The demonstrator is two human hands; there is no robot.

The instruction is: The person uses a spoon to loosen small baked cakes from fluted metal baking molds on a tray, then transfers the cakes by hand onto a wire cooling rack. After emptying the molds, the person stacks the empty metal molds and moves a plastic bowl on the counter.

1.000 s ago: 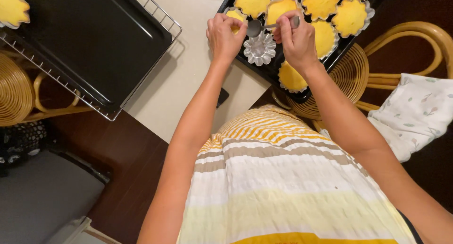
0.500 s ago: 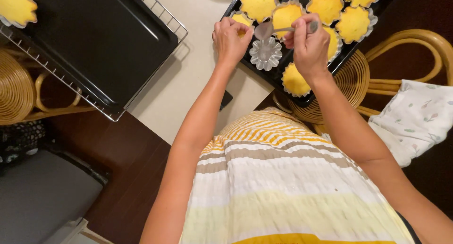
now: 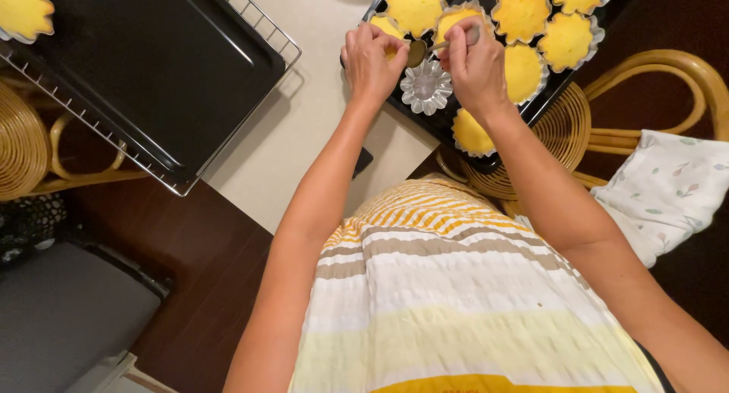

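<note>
Right grip (image 3: 474, 63) is pinching a spoon (image 3: 429, 50), prying cake loose; left hand (image 3: 372, 59) is steadying the yellow cake (image 3: 389, 30) beside an empty tin (image 3: 426, 87).

No packages, labels, signs or screens

Nothing of that kind shows on the counter, the trays or the chairs in the head view.

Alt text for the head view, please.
Seen from above, the left hand steadies a small yellow cake while the right hand works a spoon at it, above an empty fluted tin on a dark tray of similar cakes.
</note>
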